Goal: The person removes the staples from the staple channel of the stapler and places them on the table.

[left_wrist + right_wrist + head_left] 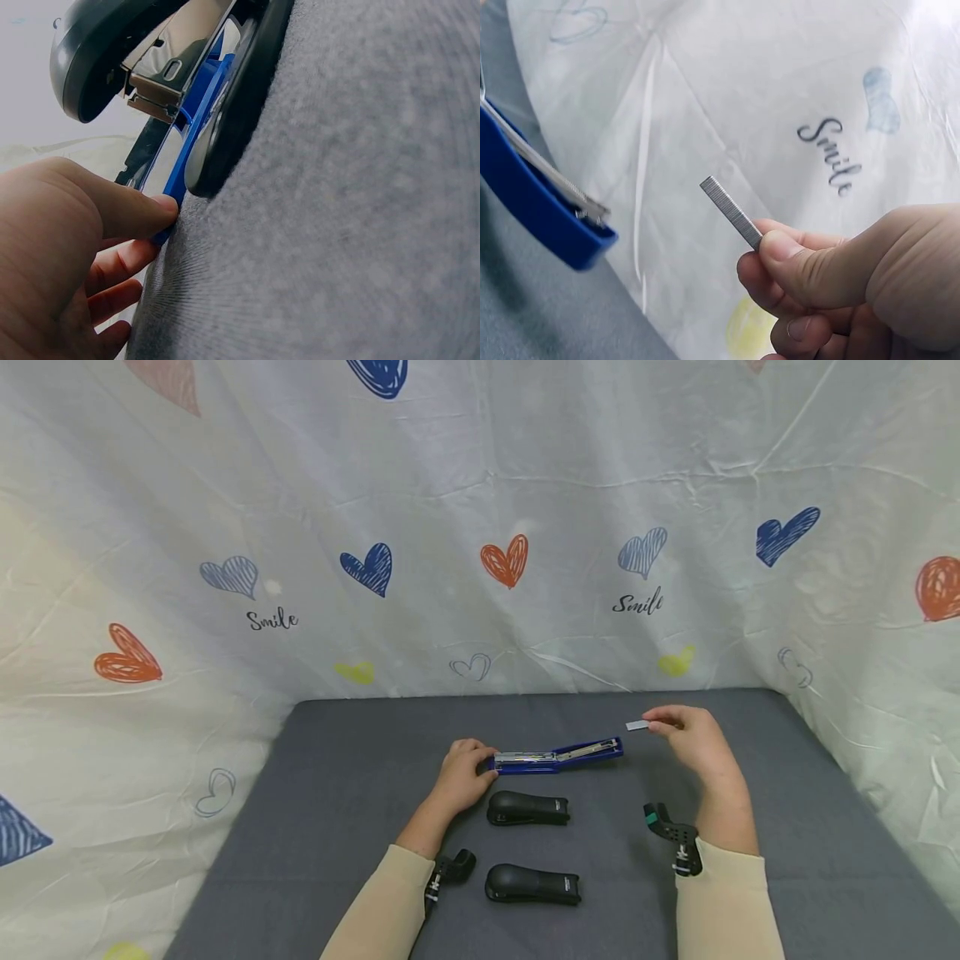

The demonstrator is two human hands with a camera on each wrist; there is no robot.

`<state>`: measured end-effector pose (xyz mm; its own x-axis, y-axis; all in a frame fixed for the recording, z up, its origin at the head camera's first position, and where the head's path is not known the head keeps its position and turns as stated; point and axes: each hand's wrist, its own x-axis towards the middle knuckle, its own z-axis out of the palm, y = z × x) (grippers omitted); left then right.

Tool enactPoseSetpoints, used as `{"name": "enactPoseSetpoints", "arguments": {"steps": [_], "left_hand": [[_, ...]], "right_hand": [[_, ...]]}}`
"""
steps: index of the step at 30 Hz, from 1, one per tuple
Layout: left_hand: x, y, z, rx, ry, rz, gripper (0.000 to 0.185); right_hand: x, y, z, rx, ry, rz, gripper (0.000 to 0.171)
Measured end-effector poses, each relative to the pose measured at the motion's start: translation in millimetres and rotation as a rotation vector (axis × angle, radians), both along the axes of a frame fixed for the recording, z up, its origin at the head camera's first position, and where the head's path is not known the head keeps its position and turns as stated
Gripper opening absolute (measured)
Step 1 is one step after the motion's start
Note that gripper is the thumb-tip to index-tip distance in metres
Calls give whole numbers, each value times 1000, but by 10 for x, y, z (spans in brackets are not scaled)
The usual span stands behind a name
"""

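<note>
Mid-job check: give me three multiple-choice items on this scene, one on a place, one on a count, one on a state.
1. Where is the staple strip?
A. Inside the blue stapler
B. Pinched in the right hand, above the mat
C. Lying on the mat

2. How many black staplers lie on the mat?
A. One
B. Two
C. Four

3. How is the blue stapler?
A. Opened out flat
B. Closed
C. Standing on end

Key: 1 B, the right hand pinches it just right of the blue stapler. 2 B, one black stapler lies behind another. 3 A, its metal track shows while the left hand holds one end.
</note>
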<state>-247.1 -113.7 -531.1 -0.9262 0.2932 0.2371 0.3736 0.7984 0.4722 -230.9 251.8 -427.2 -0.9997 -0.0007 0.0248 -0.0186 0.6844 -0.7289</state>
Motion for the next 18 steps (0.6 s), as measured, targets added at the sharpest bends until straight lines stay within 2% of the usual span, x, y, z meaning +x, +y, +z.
{"name": "enactPoseSetpoints", "arguments": {"steps": [7, 18], "left_hand": [[-4, 1, -19, 10, 1, 0, 31], [16, 12, 6, 13, -15, 4, 32]], "right_hand": [[-32, 85, -111, 9, -80, -36, 28], [-97, 168, -324, 26, -146, -5, 23]]}}
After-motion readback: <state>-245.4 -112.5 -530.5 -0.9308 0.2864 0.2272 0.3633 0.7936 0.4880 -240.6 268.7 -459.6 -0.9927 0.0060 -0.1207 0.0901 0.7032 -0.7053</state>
